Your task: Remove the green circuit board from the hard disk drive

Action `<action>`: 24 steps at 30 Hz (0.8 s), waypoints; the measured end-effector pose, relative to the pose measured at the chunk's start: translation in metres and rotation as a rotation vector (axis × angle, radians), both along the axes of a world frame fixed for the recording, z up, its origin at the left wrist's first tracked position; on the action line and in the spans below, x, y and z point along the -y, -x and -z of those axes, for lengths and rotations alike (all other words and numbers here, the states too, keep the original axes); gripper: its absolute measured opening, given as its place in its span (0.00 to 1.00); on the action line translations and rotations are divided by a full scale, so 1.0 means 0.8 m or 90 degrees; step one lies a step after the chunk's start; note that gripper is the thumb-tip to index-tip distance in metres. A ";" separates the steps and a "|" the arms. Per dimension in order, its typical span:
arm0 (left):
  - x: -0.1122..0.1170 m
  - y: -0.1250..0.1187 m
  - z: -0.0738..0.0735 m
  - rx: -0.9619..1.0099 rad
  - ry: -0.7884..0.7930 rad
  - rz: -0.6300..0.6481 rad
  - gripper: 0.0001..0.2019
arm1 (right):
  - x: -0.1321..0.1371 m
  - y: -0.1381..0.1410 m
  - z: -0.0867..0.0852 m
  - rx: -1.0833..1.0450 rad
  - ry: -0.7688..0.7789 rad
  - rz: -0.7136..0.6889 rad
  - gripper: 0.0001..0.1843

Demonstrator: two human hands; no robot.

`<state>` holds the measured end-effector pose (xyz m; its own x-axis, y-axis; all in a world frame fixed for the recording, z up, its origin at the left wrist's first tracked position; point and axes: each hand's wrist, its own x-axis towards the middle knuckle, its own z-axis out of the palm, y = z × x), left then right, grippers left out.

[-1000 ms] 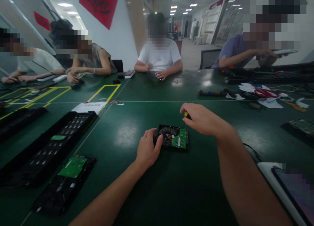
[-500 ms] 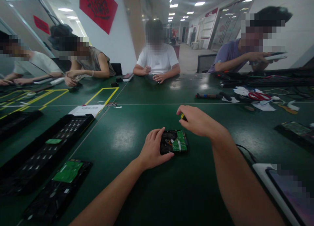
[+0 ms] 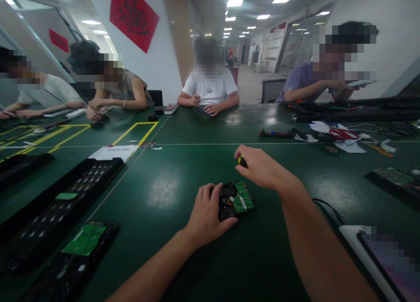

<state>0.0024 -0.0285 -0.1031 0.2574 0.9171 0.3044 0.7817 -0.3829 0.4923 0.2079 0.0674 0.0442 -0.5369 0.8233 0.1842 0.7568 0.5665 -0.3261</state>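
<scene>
Black tray (image 3: 85,198) left, 4 people (image 3: 210,88) beyond drive (image 3: 239,198)

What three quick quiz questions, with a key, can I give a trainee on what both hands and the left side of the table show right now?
1. Multiple choice: which hand is on the hard drive in the middle of the table?
A) left
B) right
C) neither

2. True or false: the right hand holds a yellow-and-black object.

3. Fill in, as the camera wearer sees it: the white paper lies at the ____ (near or far) end of the long black tray.

Key:
1. A, the left hand
2. True
3. Far
</scene>
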 end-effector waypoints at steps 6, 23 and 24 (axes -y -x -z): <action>0.024 -0.012 0.002 -0.001 -0.001 -0.028 0.50 | 0.007 -0.003 0.004 -0.025 -0.001 -0.002 0.08; -0.082 -0.048 -0.104 0.068 -0.158 0.183 0.33 | 0.030 -0.007 0.030 -0.188 0.014 0.161 0.35; -0.084 -0.048 -0.103 0.070 -0.159 0.192 0.31 | 0.031 -0.008 0.031 -0.194 0.014 0.166 0.35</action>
<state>0.0408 0.0383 -0.0210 0.4568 0.7003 0.5485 0.5639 -0.7049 0.4303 0.2146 0.0430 0.0194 -0.2333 0.9303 0.2832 0.7403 0.3587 -0.5685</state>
